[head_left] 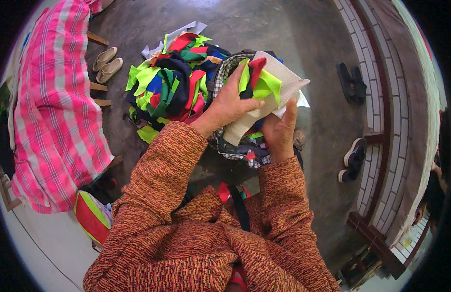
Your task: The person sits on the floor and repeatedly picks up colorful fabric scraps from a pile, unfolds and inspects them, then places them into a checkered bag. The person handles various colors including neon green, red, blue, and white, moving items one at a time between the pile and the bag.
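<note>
My left hand (228, 108) is closed on a small bunch of fabric scraps (266, 85) in neon yellow, red and dark cloth. Its thumb lies over a long cream fabric strip (283, 70). Beside the strip's right edge, my right hand (280, 130) has its thumb raised and grips the cream fabric, though most of its fingers are hidden. Under both hands sits a heap of cloth with a black-and-white checked fabric (220, 78) around it. White cloth (302, 100) shows past my right thumb.
A large pile of colourful fabric scraps (169, 85) lies on the dark floor to the left. Farther left are pale shoes (108, 70) and furniture under a pink checked cover (55, 107). Black sandals (351, 83) and dark sneakers (353, 158) lie by the tiled step (376, 73) at right.
</note>
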A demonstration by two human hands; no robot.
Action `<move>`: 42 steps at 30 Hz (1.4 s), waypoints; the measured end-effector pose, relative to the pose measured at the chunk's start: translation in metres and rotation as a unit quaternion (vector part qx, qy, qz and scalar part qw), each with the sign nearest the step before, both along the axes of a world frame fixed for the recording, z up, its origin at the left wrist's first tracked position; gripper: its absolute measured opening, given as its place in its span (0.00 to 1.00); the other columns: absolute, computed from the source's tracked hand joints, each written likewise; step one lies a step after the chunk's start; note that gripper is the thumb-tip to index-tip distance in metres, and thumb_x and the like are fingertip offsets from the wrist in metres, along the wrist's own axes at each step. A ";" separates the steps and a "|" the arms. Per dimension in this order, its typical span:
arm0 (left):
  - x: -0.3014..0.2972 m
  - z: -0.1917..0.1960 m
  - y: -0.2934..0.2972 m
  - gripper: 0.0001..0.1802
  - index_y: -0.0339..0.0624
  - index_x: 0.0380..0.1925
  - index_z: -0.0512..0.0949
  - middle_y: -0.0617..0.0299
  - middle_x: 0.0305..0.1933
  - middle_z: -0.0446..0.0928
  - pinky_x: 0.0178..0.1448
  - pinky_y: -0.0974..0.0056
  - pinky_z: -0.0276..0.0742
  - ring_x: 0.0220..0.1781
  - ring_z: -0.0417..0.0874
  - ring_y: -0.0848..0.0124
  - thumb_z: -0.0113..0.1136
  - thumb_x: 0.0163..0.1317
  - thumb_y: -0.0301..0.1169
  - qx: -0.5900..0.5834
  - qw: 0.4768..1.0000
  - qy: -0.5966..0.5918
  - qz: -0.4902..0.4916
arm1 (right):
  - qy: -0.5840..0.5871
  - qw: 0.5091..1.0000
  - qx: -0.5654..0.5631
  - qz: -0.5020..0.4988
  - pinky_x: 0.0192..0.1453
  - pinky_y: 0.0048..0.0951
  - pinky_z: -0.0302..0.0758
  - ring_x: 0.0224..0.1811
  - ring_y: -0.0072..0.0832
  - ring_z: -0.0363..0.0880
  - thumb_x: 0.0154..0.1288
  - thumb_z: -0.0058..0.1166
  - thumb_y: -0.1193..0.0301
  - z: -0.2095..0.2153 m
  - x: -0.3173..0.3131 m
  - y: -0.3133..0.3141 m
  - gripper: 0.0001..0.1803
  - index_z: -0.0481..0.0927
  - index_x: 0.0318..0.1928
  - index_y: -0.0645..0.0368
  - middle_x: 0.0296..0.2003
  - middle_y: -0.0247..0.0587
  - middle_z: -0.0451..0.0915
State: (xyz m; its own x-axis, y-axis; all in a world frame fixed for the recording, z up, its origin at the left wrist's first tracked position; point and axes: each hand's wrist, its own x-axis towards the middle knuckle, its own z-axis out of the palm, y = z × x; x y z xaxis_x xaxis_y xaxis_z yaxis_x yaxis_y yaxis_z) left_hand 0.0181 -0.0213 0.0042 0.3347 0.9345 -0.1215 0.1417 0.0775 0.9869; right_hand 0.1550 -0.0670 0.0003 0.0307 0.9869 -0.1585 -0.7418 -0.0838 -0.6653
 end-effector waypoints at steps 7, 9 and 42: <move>-0.003 0.000 -0.003 0.21 0.37 0.51 0.70 0.60 0.51 0.72 0.54 0.67 0.67 0.49 0.72 0.72 0.47 0.60 0.36 -0.100 0.982 -0.151 0.049 | -0.058 0.997 -0.050 0.030 0.63 0.38 0.63 0.56 0.34 0.69 0.57 0.54 0.65 -0.003 0.000 0.005 0.30 0.62 0.60 0.59 0.52 0.42 0.71; -0.007 -0.001 -0.002 0.18 0.37 0.46 0.74 0.59 0.47 0.74 0.52 0.67 0.68 0.46 0.74 0.71 0.44 0.62 0.36 -0.095 0.988 -0.101 0.073 | 0.003 0.997 -0.073 0.019 0.61 0.37 0.65 0.54 0.33 0.71 0.58 0.54 0.68 -0.002 0.000 0.005 0.28 0.63 0.59 0.60 0.51 0.42 0.72; -0.009 -0.011 0.006 0.20 0.37 0.50 0.72 0.62 0.47 0.76 0.51 0.67 0.71 0.46 0.77 0.74 0.47 0.67 0.41 -0.137 0.951 -0.207 0.186 | -0.070 0.995 -0.029 -0.062 0.52 0.31 0.73 0.45 0.27 0.75 0.56 0.62 0.69 0.003 -0.005 0.009 0.24 0.71 0.51 0.62 0.44 0.36 0.76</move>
State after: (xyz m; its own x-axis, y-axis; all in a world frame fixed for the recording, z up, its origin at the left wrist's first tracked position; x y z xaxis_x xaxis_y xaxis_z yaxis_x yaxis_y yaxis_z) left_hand 0.0087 -0.0155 -0.0066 0.0590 0.9497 -0.3075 -0.3429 0.3085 0.8873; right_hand 0.1495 -0.0583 0.0036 0.1782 0.9635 -0.1998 -0.6499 -0.0372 -0.7591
